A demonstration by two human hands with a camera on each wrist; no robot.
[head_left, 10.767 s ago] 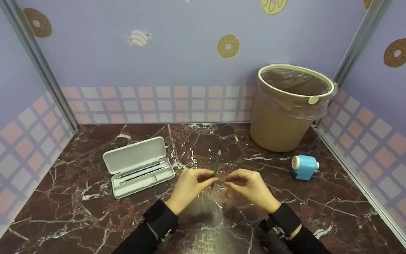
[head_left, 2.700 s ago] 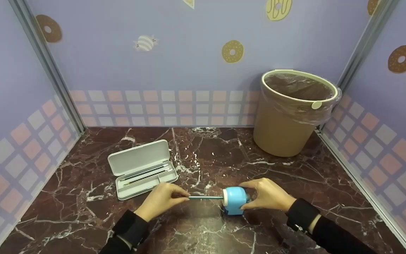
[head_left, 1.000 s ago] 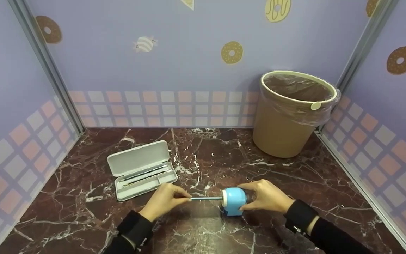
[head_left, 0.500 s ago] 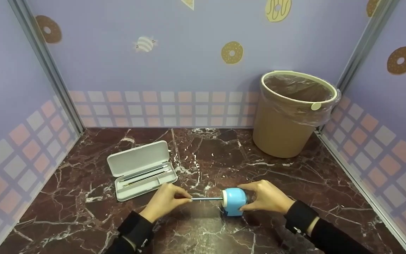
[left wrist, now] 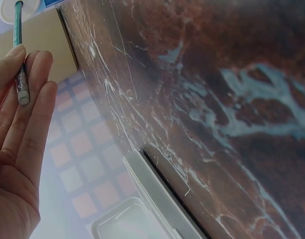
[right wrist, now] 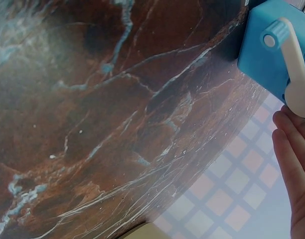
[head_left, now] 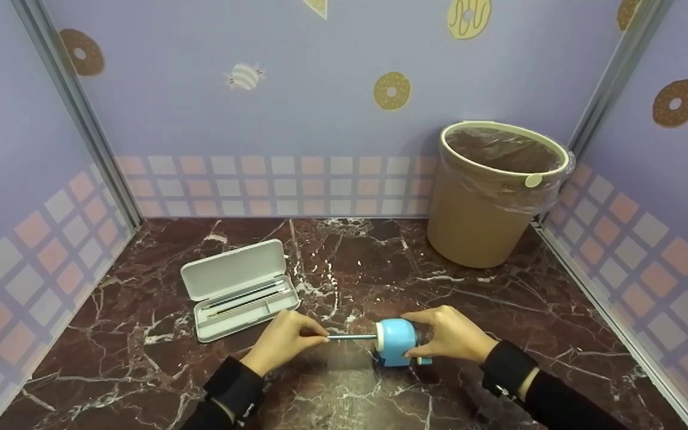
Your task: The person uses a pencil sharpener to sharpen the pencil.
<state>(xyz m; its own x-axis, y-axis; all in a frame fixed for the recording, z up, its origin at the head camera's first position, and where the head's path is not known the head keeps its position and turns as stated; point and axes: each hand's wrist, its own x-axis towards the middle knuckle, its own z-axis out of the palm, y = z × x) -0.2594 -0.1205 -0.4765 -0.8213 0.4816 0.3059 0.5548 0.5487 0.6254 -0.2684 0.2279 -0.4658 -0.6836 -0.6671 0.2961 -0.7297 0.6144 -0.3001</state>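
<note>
My left hand (head_left: 287,340) pinches the rear end of a greenish pencil (head_left: 351,337) between thumb and fingers. In the left wrist view the pencil's eraser end (left wrist: 23,96) juts out past the thumb. The pencil lies level, its far end inside the cream front of a blue crank pencil sharpener (head_left: 398,341). My right hand (head_left: 454,334) grips the sharpener's body from the right, thumb at the near side and fingers at the far side. The sharpener's white crank arm (right wrist: 294,57) with a blue knob (right wrist: 275,36) shows in the right wrist view, apart from the visible fingers.
An open white pencil case (head_left: 247,310) with several pencils inside stands at the left behind my left hand. At the back right is a tan bin (head_left: 469,221) with a clear liner. White specks dot the marbled table (head_left: 344,394).
Since the earliest frame the sharpener has come from the right to the middle, and the pencil has gone into it. Within the last half second the crank knob has appeared below my right hand.
</note>
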